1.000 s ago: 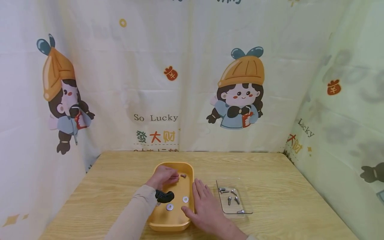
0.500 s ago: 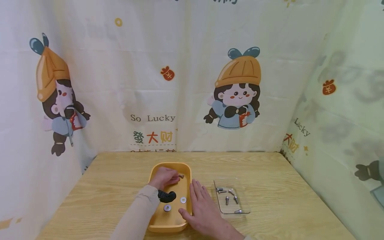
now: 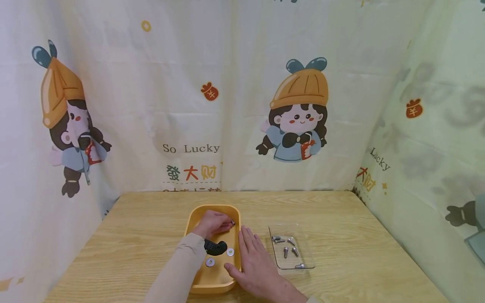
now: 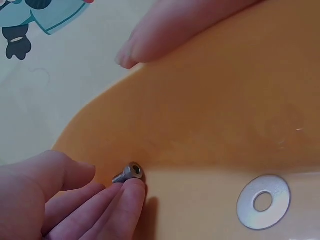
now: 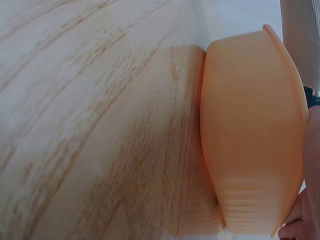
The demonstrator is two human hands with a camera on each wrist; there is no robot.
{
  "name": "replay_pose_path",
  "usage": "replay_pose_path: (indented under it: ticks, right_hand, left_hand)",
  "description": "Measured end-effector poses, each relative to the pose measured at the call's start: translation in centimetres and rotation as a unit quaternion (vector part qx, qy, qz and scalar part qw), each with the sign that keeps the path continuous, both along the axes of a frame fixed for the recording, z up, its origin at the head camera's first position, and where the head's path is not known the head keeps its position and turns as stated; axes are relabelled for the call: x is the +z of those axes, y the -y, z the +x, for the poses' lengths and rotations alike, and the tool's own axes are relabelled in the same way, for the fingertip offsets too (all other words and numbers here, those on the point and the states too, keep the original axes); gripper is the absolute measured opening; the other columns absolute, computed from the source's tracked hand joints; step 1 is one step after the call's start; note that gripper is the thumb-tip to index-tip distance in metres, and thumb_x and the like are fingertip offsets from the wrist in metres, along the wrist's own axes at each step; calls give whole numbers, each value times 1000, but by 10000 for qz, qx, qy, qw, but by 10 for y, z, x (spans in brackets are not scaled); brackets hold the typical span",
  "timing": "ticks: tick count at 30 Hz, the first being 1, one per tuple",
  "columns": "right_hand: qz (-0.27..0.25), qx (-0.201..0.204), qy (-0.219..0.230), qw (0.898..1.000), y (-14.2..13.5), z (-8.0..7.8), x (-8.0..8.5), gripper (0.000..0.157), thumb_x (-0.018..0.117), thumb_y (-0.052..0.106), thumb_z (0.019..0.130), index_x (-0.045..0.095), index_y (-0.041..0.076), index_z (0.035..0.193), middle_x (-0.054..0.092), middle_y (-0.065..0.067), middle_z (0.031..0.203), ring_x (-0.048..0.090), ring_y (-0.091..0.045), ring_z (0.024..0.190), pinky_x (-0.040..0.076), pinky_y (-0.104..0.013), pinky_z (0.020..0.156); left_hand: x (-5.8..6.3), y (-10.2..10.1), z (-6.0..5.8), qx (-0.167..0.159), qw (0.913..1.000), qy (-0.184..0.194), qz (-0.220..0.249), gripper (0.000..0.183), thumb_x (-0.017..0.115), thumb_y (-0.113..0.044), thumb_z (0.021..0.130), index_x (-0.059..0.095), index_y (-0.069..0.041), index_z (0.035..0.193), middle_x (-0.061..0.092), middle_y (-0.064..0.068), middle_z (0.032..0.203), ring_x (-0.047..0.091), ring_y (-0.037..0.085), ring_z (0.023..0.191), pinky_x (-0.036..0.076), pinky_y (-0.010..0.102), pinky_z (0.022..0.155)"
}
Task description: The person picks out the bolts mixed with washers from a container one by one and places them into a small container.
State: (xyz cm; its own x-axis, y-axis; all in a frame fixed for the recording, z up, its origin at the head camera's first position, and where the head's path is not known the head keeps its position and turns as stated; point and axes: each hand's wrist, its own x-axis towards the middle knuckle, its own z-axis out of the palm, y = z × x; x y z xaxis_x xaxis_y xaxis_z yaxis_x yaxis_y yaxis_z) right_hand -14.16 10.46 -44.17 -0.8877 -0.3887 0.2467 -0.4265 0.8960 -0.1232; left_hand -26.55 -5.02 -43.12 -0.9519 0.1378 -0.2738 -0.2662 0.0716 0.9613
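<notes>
A socket head screw (image 4: 131, 171) lies at the far right wall of the orange tray (image 3: 212, 289), its hex recess showing in the left wrist view. My left hand (image 3: 214, 223) reaches into the tray with its fingertips against the screw. The thumb stays apart from the screw, so nothing is pinched. Two flat washers, a nearer washer (image 3: 210, 262) and a farther washer (image 3: 230, 252), lie on the tray floor. My right hand (image 3: 257, 263) rests along the tray's right rim, fingers extended and thumb over the inside edge.
Right of the tray stands a clear plastic box (image 3: 291, 268) holding several screws (image 3: 286, 252). A black strap device (image 3: 215, 248) sits on my left wrist, above the tray floor. Printed curtains (image 3: 242, 126) enclose the wooden table (image 3: 341, 252) at the back and sides.
My left hand has slid right inside the tray and come up to the screw, which now sits nearer the right wall. My right hand has stayed at the rim. The head view has shifted slightly.
</notes>
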Motion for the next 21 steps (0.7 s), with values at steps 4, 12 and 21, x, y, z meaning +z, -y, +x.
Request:
replay_pose_path:
  ticks: [4, 12, 21]
  right_hand:
    - [36, -16, 71, 10000, 0, 1, 1, 84, 30, 65, 86, 19, 3, 142, 11, -10, 151, 12, -21, 139, 19, -42, 114]
    - [-7, -33, 124, 9999, 1, 2, 2, 85, 31, 65, 86, 15, 3, 143, 7, -8, 151, 11, -21, 139, 18, -42, 114]
    - [-57, -18, 143, 9999, 1, 2, 1, 85, 31, 64, 86, 12, 5, 143, 7, -9, 151, 12, -22, 139, 18, -41, 114]
  left_hand:
    - [-1, -1, 1, -203, 9998, 18, -3, 24, 55, -5, 86, 61, 10, 103, 65, 23, 96, 67, 23, 80, 55, 34, 80]
    - [-7, -2, 4, -682, 9976, 106, -23, 23, 58, -4, 85, 62, 9, 103, 67, 20, 92, 67, 25, 82, 55, 35, 78]
    - [-9, -1, 13, -789, 9964, 305, -9, 26, 61, -5, 83, 61, 9, 104, 68, 19, 92, 67, 23, 81, 56, 35, 77]
